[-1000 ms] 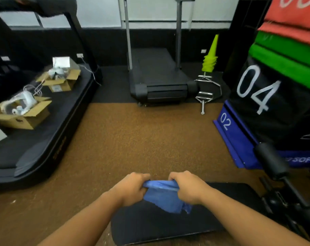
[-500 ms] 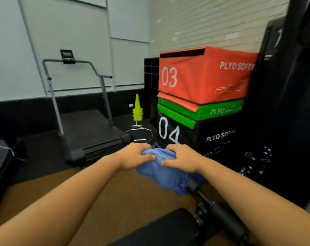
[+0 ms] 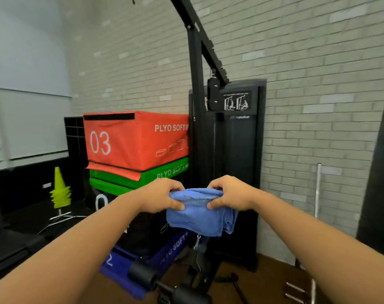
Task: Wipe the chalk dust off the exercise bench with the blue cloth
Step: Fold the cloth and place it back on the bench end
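Note:
I hold the blue cloth (image 3: 195, 213) up in front of me with both hands. My left hand (image 3: 162, 195) pinches its upper left edge and my right hand (image 3: 229, 194) pinches its upper right edge, thumbs underneath. The cloth hangs folded below my fingers, well above the floor. The bench pad is out of frame; only black roller pads (image 3: 142, 274) and frame parts of the equipment show at the bottom middle.
A stack of soft plyo boxes, orange (image 3: 136, 139) over green, black and blue, stands left of a black cable machine (image 3: 230, 161) against the brick wall. Yellow cones (image 3: 60, 191) sit at the left. Metal bars (image 3: 317, 189) lean at the right.
My view has swung up and to the right, away from the bench pad and floor toward the wall. Both hands have lifted with the cloth and spread it a little wider.

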`<state>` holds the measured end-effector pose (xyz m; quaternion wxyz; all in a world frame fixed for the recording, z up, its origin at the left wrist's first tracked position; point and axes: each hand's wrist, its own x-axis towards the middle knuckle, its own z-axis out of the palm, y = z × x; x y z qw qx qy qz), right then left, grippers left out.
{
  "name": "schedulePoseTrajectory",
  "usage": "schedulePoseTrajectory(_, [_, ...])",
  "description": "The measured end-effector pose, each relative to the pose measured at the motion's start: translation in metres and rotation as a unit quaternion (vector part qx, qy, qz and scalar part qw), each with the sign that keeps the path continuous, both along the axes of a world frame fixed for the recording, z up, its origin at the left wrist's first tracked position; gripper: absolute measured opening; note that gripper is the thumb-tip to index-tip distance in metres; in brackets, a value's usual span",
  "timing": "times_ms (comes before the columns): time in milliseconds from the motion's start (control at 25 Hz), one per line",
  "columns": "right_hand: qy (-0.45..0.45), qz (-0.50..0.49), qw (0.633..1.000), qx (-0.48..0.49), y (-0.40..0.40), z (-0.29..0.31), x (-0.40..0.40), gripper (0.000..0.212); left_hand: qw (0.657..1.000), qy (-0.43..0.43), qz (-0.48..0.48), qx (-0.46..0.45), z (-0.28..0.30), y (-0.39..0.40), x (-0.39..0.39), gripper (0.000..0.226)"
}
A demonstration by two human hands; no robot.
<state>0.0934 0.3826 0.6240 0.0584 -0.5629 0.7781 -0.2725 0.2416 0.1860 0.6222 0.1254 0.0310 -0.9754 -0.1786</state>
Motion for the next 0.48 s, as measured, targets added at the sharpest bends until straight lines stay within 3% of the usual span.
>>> schedulePoseTrajectory(200, [0.009, -0.095, 0.994, -0.052, 0.082, 0.016, -0.079, 0.019, 0.998, -0.003, -0.062, 0.032, 0.025, 0.052, -0.106, 0.012])
schedulePoseTrajectory(480, [0.008, -0.130, 0.989, -0.067, 0.136, 0.032, -0.137, 0.017, 0.994, -0.008, -0.100, 0.052, 0.033, 0.095, -0.181, 0.012])
